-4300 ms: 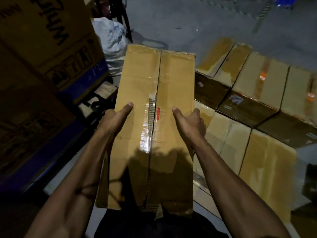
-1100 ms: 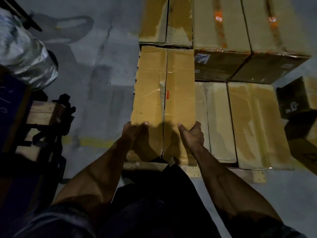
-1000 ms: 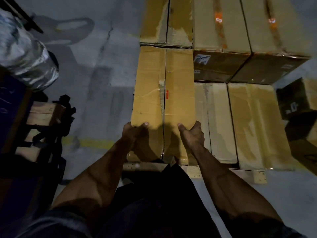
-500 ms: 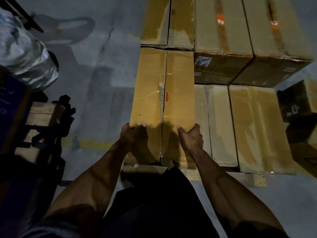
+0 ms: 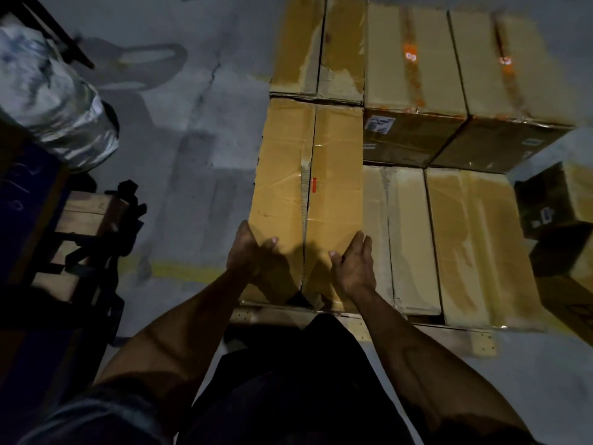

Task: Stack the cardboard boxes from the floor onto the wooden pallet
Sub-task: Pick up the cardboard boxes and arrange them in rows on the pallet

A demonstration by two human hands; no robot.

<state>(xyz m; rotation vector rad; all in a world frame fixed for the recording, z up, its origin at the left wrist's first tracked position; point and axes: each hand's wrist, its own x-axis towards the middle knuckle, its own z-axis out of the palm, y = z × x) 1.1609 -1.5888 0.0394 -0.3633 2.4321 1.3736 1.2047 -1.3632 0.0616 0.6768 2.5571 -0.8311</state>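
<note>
Resting on the box [image 5: 308, 194], left hand [image 5: 248, 252] and right hand [image 5: 354, 264] lie loosely open.

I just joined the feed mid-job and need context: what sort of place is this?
Probably a warehouse or loading area: taped cardboard boxes stacked in rows on a wooden pallet, a bare concrete floor with a painted yellow line.

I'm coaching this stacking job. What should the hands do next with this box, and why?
Probably let go and draw back: the box already lies on the pallet, flush with its neighbours; left hand and right hand merely touch its near end.
</note>
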